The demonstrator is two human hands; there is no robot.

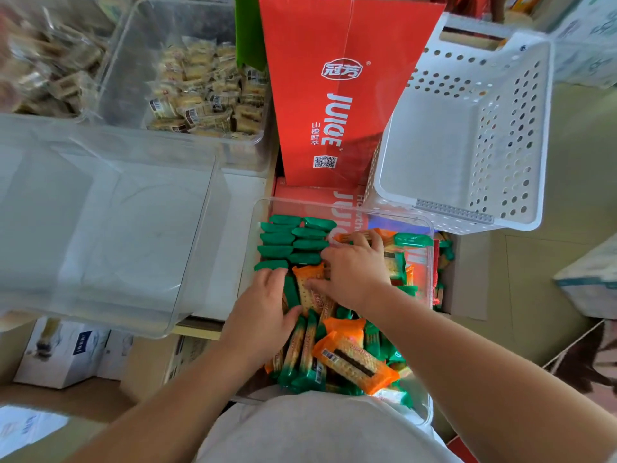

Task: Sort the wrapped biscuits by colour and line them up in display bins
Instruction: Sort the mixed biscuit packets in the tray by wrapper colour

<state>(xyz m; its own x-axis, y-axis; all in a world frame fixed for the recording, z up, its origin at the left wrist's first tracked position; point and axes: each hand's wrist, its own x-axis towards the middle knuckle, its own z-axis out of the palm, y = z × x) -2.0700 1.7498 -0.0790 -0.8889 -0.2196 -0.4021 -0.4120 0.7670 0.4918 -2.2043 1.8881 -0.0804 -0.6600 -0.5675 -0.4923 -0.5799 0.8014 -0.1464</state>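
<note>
Clear biscuit bin (422,402) atop flat red juice carton (295,192)
</note>
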